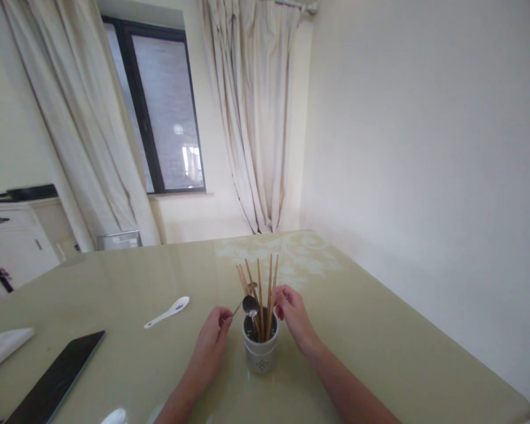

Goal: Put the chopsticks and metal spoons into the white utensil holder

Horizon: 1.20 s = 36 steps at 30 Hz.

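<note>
A pale utensil holder [261, 358] with a pattern of small holes stands upright on the table. Several wooden chopsticks [259, 288] lean in it, along with metal spoons, one with its dark bowl [249, 304] above the rim. Left of the holder, my left hand [212, 340] pinches the thin handle of a metal spoon [237, 309], which slants up toward that bowl. My right hand [294, 312] is at the holder's right side, fingers curled against the rightmost chopstick and near the rim. What its fingertips hold, if anything, is hidden. A white spoon [170, 311] with a blue mark lies farther left.
At the left on the glossy green table [357, 330] lie a dark flat tablet-like slab [59, 377] and a white object [4, 348]. A wall [424, 147] runs along the table's right edge. Curtains [258, 112] and a window stand behind; a white cabinet [17, 235] is at far left.
</note>
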Available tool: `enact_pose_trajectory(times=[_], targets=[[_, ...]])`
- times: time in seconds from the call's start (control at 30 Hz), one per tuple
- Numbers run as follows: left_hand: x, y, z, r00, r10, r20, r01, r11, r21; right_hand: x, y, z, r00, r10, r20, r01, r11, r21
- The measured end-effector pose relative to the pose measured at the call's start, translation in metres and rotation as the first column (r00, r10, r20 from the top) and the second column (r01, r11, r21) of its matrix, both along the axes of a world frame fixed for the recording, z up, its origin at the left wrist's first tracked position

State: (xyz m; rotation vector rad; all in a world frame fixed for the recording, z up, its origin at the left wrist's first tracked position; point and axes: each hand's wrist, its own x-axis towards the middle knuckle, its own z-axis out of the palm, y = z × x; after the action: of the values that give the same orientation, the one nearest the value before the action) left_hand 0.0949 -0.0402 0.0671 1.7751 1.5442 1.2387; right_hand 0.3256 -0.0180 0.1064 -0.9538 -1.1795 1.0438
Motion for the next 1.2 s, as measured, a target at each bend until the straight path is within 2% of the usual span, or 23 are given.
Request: enact_pose_trajectory(times=[0.13, 0.23, 0.37, 0.43, 0.5, 0.57, 0.63, 0.7, 0.73, 0.8, 0.87, 0.93, 1.1, 1.2], targets=[[0.013, -0.009, 0.005, 0.986, -0.146, 0.076, 0.148, 0.989, -0.015, -0.013, 0.002, -0.008, 0.978, 0.208, -0.007, -0.209, 0.978, -0.016], [0.018, -0.014, 0.008, 0.975, -0.202, 0.091, 0.205, 0.978, -0.025, -0.018, 0.001, -0.01, 0.971, 0.238, -0.033, -0.239, 0.971, -0.016], [0.016, -0.011, 0.008, 0.977, -0.2, 0.076, 0.201, 0.979, -0.016, -0.009, 0.004, -0.008, 0.995, 0.085, -0.05, -0.085, 0.996, 0.015], [0.006, -0.005, 0.007, 0.992, -0.125, 0.001, 0.125, 0.992, 0.02, 0.003, 0.008, -0.003, 0.992, -0.069, -0.103, 0.075, 0.996, 0.052], [-0.012, 0.001, 0.008, 0.99, 0.018, -0.137, -0.007, 0.997, 0.082, 0.02, 0.013, 0.004, 0.945, -0.241, -0.22, 0.267, 0.959, 0.095], [-0.034, 0.006, 0.009, 0.921, 0.212, -0.327, -0.168, 0.973, 0.157, 0.038, 0.017, 0.012, 0.859, -0.355, -0.368, 0.422, 0.899, 0.118], [-0.056, 0.007, 0.011, 0.761, 0.381, -0.525, -0.332, 0.924, 0.19, 0.055, 0.02, 0.02, 0.804, -0.387, -0.452, 0.484, 0.867, 0.118], [-0.072, 0.006, 0.009, 0.598, 0.47, -0.65, -0.459, 0.865, 0.203, 0.066, 0.02, 0.029, 0.782, -0.383, -0.492, 0.496, 0.86, 0.119], [-0.078, 0.005, 0.008, 0.538, 0.486, -0.688, -0.503, 0.841, 0.201, 0.069, 0.019, 0.033, 0.774, -0.366, -0.516, 0.488, 0.864, 0.12], [-0.084, 0.004, 0.003, 0.471, 0.483, -0.739, -0.556, 0.812, 0.176, 0.068, 0.014, 0.04, 0.761, -0.296, -0.577, 0.442, 0.888, 0.127], [-0.085, 0.004, -0.001, 0.45, 0.45, -0.771, -0.572, 0.808, 0.138, 0.062, 0.008, 0.044, 0.754, -0.205, -0.624, 0.364, 0.921, 0.138], [-0.086, 0.005, -0.002, 0.448, 0.42, -0.789, -0.564, 0.818, 0.115, 0.051, 0.001, 0.046, 0.785, -0.126, -0.607, 0.271, 0.95, 0.154], [-0.086, 0.004, 0.005, 0.459, 0.386, -0.801, -0.522, 0.846, 0.109, 0.028, -0.01, 0.04, 0.943, 0.049, -0.33, 0.019, 0.98, 0.199], [-0.085, 0.002, 0.011, 0.478, 0.364, -0.799, -0.5, 0.861, 0.094, 0.02, -0.012, 0.034, 0.982, 0.103, -0.156, -0.071, 0.978, 0.196]])
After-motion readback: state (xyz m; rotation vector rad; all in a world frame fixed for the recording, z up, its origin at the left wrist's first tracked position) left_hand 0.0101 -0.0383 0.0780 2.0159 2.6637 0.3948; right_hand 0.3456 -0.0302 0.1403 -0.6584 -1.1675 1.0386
